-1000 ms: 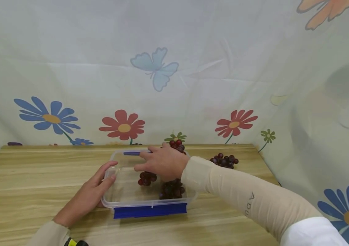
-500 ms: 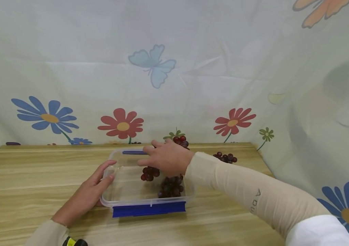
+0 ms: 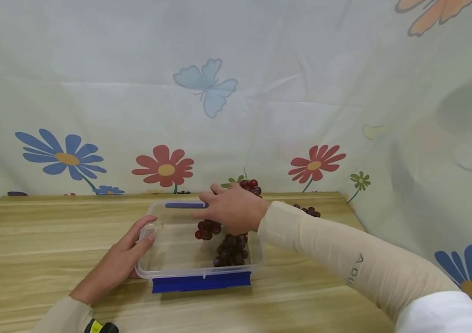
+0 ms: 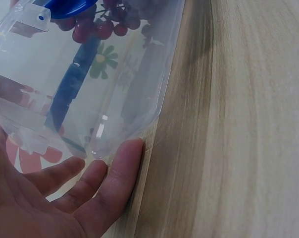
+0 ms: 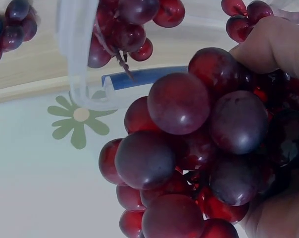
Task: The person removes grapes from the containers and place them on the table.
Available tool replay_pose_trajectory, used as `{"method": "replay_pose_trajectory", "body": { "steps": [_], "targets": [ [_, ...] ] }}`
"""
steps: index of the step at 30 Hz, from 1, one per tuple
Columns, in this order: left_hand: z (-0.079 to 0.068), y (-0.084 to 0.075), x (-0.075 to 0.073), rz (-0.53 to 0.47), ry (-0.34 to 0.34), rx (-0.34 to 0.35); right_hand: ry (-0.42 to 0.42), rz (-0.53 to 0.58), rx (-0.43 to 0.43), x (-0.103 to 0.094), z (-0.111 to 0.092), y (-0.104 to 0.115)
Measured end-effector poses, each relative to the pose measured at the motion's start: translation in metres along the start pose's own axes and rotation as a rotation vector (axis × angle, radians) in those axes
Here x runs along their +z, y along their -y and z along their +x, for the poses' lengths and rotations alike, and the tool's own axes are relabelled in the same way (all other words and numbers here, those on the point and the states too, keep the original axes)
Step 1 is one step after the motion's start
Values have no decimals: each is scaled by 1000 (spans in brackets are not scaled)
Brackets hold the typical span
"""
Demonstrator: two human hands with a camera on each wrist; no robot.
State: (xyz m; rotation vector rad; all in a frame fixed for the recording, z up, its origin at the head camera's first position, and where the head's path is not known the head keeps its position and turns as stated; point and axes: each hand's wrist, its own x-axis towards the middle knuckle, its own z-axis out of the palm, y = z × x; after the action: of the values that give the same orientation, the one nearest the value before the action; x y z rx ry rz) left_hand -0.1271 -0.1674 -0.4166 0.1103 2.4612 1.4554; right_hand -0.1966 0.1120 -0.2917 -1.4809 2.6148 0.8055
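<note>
In the head view, a clear plastic container (image 3: 177,259) with blue latches stands on the table. My left hand (image 3: 125,252) holds its left end, thumb and index finger at the rim; in the left wrist view, other fingers (image 4: 112,188) touch its outer corner. Over the container's far right part, my right hand (image 3: 233,208) grips a bunch of red-purple grapes (image 5: 184,144). Grapes show beyond the hand (image 3: 251,186) and below it (image 3: 208,230). Another grape bunch (image 3: 231,250) lies inside the container, near its front right.
A further grape bunch (image 3: 308,211) lies on the wooden table (image 3: 52,240) to the right, partly hidden by the right sleeve (image 3: 336,249). Behind the table hangs a pale curtain (image 3: 261,115) printed with flowers and a butterfly. The front blue latch (image 3: 201,281) hangs down.
My right hand has moved a little right and farther back, carrying its grapes along. More of the bunch inside the container shows now. My left hand has stayed on the container.
</note>
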Motion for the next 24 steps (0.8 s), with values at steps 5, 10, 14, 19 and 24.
{"method": "replay_pose_trajectory", "body": {
  "steps": [5,10,14,19,24],
  "targets": [
    [0,0,0,20,-1,-1,11,17,10,0,-7,-6],
    [0,1,-1,22,-3,0,1,21,8,-1,-15,-11],
    [0,2,-1,39,-3,3,-3,45,21,-1,-22,-15],
    [0,2,-1,22,0,5,7,61,30,0,-30,-21],
    [0,3,0,0,3,3,21,68,46,1,-39,-27]
  ]
}}
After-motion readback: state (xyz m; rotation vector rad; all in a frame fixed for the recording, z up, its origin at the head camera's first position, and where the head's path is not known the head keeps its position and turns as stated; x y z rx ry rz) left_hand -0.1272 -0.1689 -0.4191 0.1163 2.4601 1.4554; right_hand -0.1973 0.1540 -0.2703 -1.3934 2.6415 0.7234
